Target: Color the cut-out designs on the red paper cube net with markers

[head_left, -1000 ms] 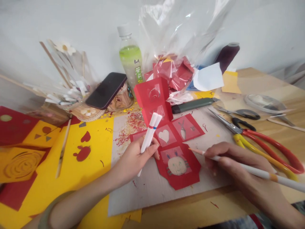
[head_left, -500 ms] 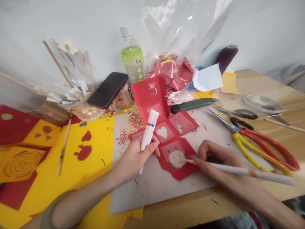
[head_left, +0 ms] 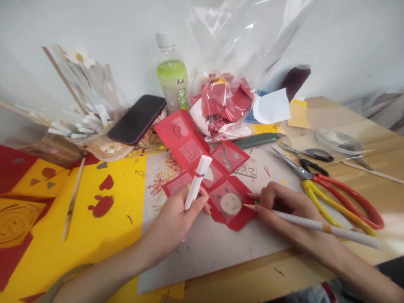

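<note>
Fingers of right hand (head_left: 284,198) clamped on white pen (head_left: 307,221); tip points left, by right edge of pale round face (head_left: 231,204) on red cut-out card (head_left: 224,176), contact unclear. Pen's long axis near level, back end lower right. Left hand (head_left: 179,216) fingers closed round white marker (head_left: 198,181), steep, top leaning right. Card opened out on grey board (head_left: 202,256) on desk (head_left: 240,273), long strip running upper left to lower right.
</note>
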The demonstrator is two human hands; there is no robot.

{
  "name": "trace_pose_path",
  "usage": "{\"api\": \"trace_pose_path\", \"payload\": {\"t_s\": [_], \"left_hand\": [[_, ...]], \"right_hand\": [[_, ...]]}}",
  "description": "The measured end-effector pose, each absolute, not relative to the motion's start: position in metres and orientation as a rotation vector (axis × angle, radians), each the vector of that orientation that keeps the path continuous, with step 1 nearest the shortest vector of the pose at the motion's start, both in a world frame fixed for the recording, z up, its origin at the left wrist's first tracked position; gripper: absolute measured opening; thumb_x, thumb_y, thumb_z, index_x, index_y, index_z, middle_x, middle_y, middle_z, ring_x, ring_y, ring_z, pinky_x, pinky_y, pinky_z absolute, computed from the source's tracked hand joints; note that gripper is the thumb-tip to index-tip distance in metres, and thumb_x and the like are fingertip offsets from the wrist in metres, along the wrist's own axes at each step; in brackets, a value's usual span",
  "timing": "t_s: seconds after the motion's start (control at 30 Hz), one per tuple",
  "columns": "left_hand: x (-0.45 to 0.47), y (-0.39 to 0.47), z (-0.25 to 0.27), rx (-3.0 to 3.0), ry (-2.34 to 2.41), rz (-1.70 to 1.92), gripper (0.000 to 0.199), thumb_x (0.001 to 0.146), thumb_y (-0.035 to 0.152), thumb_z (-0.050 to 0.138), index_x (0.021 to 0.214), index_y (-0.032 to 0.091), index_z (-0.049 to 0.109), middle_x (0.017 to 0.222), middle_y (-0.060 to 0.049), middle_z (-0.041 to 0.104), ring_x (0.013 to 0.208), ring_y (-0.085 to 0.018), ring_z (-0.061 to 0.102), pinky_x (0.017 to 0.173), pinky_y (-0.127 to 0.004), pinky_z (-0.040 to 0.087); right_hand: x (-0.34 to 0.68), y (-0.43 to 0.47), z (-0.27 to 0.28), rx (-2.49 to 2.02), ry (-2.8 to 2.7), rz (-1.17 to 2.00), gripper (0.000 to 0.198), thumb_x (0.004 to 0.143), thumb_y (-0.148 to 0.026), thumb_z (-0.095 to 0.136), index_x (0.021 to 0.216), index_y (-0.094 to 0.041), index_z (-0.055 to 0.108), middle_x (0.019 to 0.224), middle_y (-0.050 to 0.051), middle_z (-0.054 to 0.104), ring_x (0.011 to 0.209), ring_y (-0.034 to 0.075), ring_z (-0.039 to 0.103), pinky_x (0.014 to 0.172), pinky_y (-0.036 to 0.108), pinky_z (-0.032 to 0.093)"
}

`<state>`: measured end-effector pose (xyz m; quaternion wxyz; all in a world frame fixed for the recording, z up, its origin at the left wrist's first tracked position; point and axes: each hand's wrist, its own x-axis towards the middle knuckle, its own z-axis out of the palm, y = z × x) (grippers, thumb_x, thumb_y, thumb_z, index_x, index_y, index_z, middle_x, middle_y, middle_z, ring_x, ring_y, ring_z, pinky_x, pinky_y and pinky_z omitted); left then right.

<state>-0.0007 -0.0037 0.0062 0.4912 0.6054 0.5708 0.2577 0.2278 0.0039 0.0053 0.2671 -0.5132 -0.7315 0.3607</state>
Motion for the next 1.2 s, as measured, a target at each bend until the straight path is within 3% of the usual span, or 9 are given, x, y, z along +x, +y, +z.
{"api": "trace_pose_path", "payload": {"t_s": [0.3, 0.53, 0.73, 1.07, 1.2], "left_hand": [[0.0007, -0.0019, 0.0076, 1.464, 1.421, 0.599, 0.022, 0.087, 0.033, 0.041, 0.075, 0.02, 0.053, 0.076, 0.001, 0.06, 0.079, -0.015, 0.055, 0.071, -0.025, 0.042], [-0.0009, -0.0019, 0.0064, 1.451, 1.421, 0.567, 0.021, 0.087, 0.034, 0.04, 0.076, 0.02, 0.053, 0.079, 0.001, 0.059, 0.081, -0.015, 0.055, 0.071, -0.025, 0.042], [-0.0007, -0.0023, 0.0052, 1.447, 1.423, 0.57, 0.021, 0.086, 0.035, 0.041, 0.076, 0.021, 0.052, 0.078, 0.002, 0.059, 0.081, -0.014, 0.055, 0.071, -0.025, 0.042], [0.0001, -0.0028, 0.0062, 1.446, 1.448, 0.57, 0.023, 0.085, 0.036, 0.04, 0.074, 0.021, 0.054, 0.075, 0.002, 0.058, 0.078, -0.015, 0.055, 0.07, -0.025, 0.043], [-0.0007, -0.0026, 0.006, 1.445, 1.438, 0.563, 0.023, 0.085, 0.037, 0.041, 0.075, 0.021, 0.054, 0.076, 0.001, 0.059, 0.078, -0.015, 0.055, 0.07, -0.025, 0.043]], "right_hand": [[0.2224, 0.0039, 0.0035, -1.375, -1.932, 1.017, 0.025, 0.079, -0.025, 0.051, 0.058, -0.022, 0.037, 0.053, -0.002, 0.049, 0.055, 0.014, 0.055, 0.054, 0.024, 0.045], [0.2225, 0.0025, 0.0038, -1.371, -1.88, 1.038, 0.024, 0.08, -0.024, 0.05, 0.058, -0.021, 0.039, 0.056, -0.003, 0.052, 0.049, 0.011, 0.049, 0.057, 0.025, 0.046], [0.2238, 0.0026, 0.0013, -1.346, -1.936, 1.009, 0.024, 0.081, -0.023, 0.049, 0.06, -0.022, 0.037, 0.054, -0.003, 0.05, 0.046, 0.01, 0.044, 0.046, 0.023, 0.04], [0.2243, 0.0002, -0.0024, -1.299, -2.009, 1.021, 0.024, 0.083, -0.02, 0.047, 0.062, -0.022, 0.035, 0.055, -0.006, 0.044, 0.052, 0.01, 0.045, 0.07, 0.031, 0.047], [0.2231, -0.0009, -0.0006, -1.29, -2.072, 1.046, 0.024, 0.083, -0.019, 0.047, 0.062, -0.022, 0.035, 0.055, -0.006, 0.045, 0.051, 0.01, 0.045, 0.066, 0.029, 0.047]]}}
